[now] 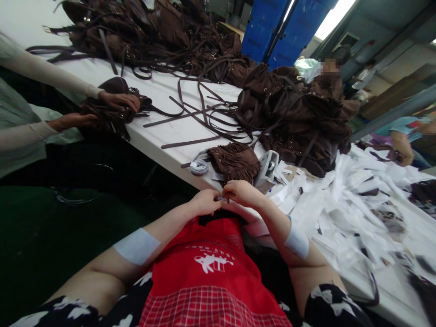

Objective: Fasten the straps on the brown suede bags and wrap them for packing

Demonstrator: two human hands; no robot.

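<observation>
My left hand (206,202) and my right hand (242,193) meet at the table's near edge, just above the red apron. The fingers of both are pinched around a small, thin dark-and-greyish piece (223,198), mostly covered by the fingertips; I cannot make out its kind. Right beyond them lies a dark brown fringed bag (235,163) on the white table (160,134). A pale coiled roll (198,167) sits at the bag's left. Against its right side stands a grey tape dispenser (269,165).
Brown bags with long straps are heaped at the back (163,32) and right (296,113). White paper scraps (327,204) cover the table's right side. At the left, another person's hands (119,101) hold a brown bag (114,86). Blue panels (265,27) stand behind.
</observation>
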